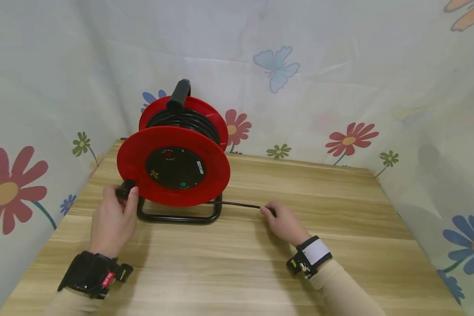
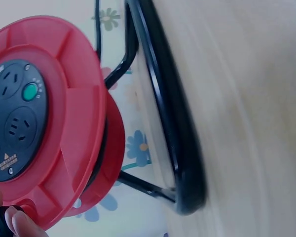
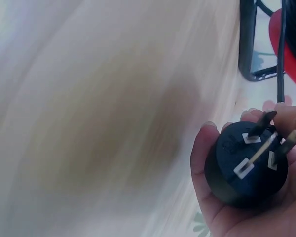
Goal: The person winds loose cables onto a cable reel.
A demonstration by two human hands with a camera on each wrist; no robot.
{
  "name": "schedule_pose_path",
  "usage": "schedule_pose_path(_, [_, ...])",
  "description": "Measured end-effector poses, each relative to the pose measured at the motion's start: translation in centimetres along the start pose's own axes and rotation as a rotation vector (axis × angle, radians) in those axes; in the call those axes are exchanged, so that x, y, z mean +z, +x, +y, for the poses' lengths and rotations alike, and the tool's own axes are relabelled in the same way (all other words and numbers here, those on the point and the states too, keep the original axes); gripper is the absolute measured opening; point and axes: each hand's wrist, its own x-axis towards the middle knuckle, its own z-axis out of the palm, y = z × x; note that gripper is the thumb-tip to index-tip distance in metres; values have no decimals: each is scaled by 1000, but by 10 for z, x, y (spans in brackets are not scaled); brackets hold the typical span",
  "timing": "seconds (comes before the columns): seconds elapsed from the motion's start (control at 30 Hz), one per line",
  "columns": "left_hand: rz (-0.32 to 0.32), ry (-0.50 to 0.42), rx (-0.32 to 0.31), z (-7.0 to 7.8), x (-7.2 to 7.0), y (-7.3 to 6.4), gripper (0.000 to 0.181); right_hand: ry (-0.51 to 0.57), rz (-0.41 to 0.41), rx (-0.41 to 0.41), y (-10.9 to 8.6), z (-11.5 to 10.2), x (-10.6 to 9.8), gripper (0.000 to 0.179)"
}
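Note:
A red cable reel [image 1: 175, 167] with black cable wound on its drum stands upright on a black tubular frame [image 1: 177, 218], left of centre. At the lower left of its front disc, my left hand [image 1: 112, 219] grips the black crank knob [image 1: 125, 188]. My right hand [image 1: 283, 223] is to the right of the reel, holding a black three-pin plug [image 3: 241, 182]. In the right wrist view, the fingers curl round the plug with its pins exposed. A length of cable [image 1: 237, 203] runs from the reel's underside to the right hand. Sockets and a green button [image 2: 30, 92] show on the reel's face.
The reel and both forearms are over a wood-grain table [image 1: 339, 197]. A pale curtain [image 1: 339, 66] printed with flowers and a butterfly hangs behind and at both sides. The reel's black carrying handle [image 1: 179, 95] rises above its discs.

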Motion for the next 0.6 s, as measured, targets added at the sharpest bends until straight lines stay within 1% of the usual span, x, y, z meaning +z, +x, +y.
schedule_pose_path(0.23, [26, -27, 15, 7, -9, 7, 51, 17, -11, -8, 6, -11, 9, 24])
schedule_pose_path(0.43, [-10, -46, -23, 18, -18, 10, 59, 33, -40, 1, 13, -19, 19, 24])
schedule_pose_path(0.53, [-29, -73, -28, 23, -21, 12, 62, 49, -47, 8, 15, -25, 21, 23])
schedule_pose_path(0.6, [-29, -90, -23, 27, -24, 12, 63, 54, -41, 6, 16, -30, 22, 23])
